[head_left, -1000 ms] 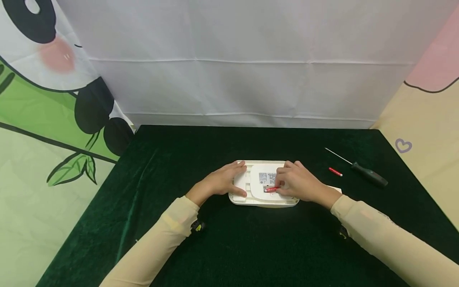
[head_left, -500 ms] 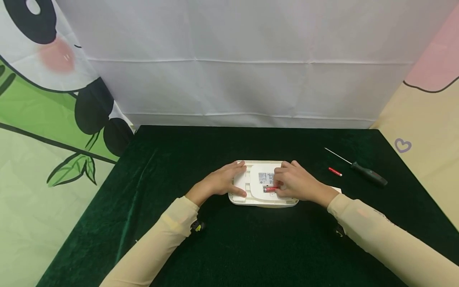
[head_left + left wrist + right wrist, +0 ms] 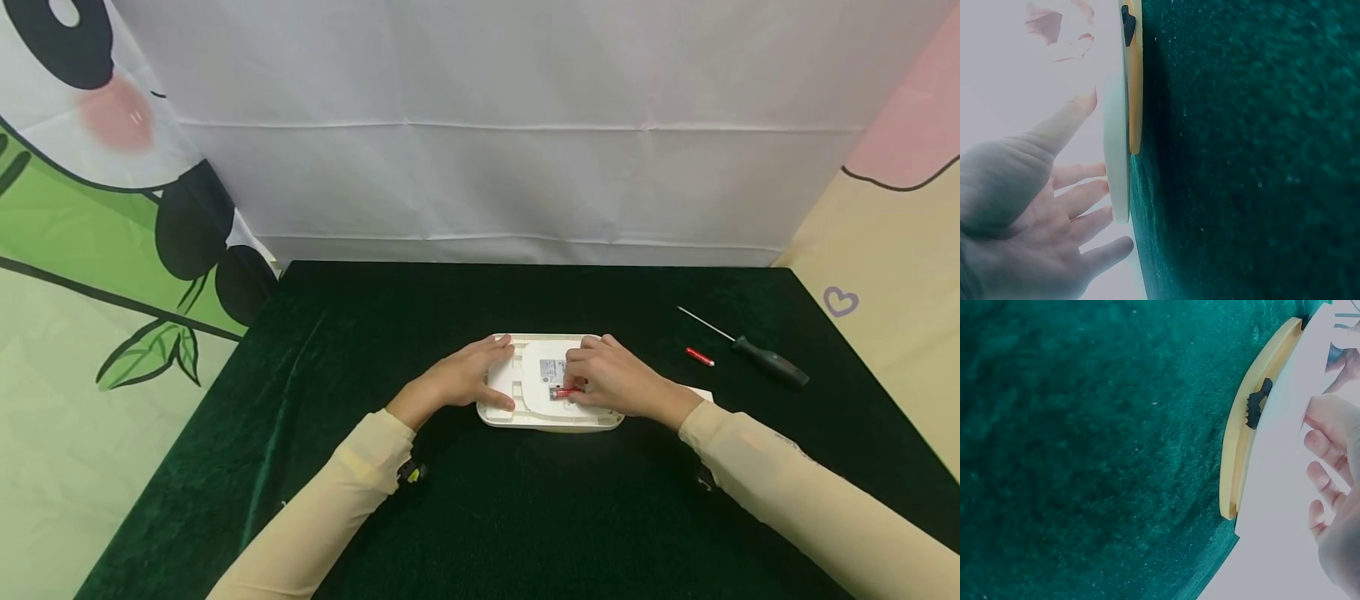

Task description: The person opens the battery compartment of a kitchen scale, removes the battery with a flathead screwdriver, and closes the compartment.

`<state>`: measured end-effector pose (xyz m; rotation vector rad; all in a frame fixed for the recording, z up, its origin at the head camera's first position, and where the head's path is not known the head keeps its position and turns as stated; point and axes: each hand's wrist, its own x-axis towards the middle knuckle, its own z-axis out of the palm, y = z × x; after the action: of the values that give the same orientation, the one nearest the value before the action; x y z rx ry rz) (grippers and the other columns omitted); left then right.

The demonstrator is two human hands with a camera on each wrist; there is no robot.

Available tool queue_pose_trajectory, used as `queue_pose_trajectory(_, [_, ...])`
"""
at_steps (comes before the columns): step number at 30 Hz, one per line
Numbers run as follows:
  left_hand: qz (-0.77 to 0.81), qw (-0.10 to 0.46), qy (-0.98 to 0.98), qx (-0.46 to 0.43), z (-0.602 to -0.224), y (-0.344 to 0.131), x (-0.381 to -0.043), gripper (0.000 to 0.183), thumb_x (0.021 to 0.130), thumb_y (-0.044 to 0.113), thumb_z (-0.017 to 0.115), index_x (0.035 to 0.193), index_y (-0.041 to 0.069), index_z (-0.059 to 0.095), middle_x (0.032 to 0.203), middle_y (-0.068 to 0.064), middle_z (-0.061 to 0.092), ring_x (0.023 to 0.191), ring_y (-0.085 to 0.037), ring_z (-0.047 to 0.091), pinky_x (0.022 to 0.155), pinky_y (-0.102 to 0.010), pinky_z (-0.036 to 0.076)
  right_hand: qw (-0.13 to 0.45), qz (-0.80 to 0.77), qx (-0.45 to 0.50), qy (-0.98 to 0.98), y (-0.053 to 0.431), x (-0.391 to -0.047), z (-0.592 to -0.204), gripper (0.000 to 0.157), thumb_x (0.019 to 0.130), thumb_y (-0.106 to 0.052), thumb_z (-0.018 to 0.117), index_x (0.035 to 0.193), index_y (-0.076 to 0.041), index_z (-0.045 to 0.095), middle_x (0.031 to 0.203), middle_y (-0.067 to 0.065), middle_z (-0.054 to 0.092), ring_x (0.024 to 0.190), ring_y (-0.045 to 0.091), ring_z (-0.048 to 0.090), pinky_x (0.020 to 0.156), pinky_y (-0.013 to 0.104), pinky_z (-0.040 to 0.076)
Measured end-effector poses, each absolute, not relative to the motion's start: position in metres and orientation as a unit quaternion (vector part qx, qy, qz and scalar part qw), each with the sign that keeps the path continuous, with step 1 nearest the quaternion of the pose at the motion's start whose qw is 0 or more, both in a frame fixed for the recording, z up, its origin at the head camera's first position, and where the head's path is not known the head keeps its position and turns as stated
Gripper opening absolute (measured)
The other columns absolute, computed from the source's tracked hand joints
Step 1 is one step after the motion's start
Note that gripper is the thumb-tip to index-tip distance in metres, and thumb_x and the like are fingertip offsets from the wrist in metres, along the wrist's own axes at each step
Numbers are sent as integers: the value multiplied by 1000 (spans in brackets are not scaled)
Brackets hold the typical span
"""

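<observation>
Right hand (image 3: 617, 377) pinches battery (image 3: 566, 392); straight-fingered left hand (image 3: 468, 375) at device (image 3: 537, 402) left edge; skewed push could eject battery, I reckon.

Left grip (image 3: 1038, 215) touching white device (image 3: 1116, 140), green cloth (image 3: 1250, 150) beside

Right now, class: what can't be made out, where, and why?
- Print on label, head view: too small.
- Nearer battery, right end, head view: hidden by right hand.
- White piece, outline, head view: hidden by right arm.
- Right hand, right wrist view: cut off by edge.
</observation>
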<state>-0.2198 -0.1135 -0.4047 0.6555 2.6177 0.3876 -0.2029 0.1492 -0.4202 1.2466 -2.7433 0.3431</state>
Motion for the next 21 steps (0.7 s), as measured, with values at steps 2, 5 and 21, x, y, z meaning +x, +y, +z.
queue_pose_trajectory(2, [139, 205, 939, 237, -405, -114, -220, 90, 82, 48, 75, 154, 17, 31, 165, 1, 14, 153, -22, 9, 123, -47, 17, 51, 114, 414, -902, 148, -204, -420, 9, 82, -28, 78, 89, -24, 74, 88, -10, 64, 85, 11, 48, 77, 30, 38])
queue_pose_trajectory(5, [141, 204, 939, 238, -405, -114, -219, 90, 82, 48, 75, 154, 17, 31, 165, 0, 14, 153, -22, 10, 123, -47, 17, 39, 121, 413, -902, 146, -204, -420, 7, 81, -26, 78, 85, -24, 73, 83, -11, 61, 84, 11, 46, 80, 32, 39])
queue_pose_trajectory(21, [145, 203, 938, 240, -404, -114, -219, 90, 81, 48, 76, 154, 16, 31, 165, 0, 14, 153, -23, 9, 123, -47, 17, 27, 141, 395, -907, 145, -207, -422, 10, 78, -27, 77, 82, -24, 68, 77, -12, 53, 79, 8, 44, 79, 30, 38])
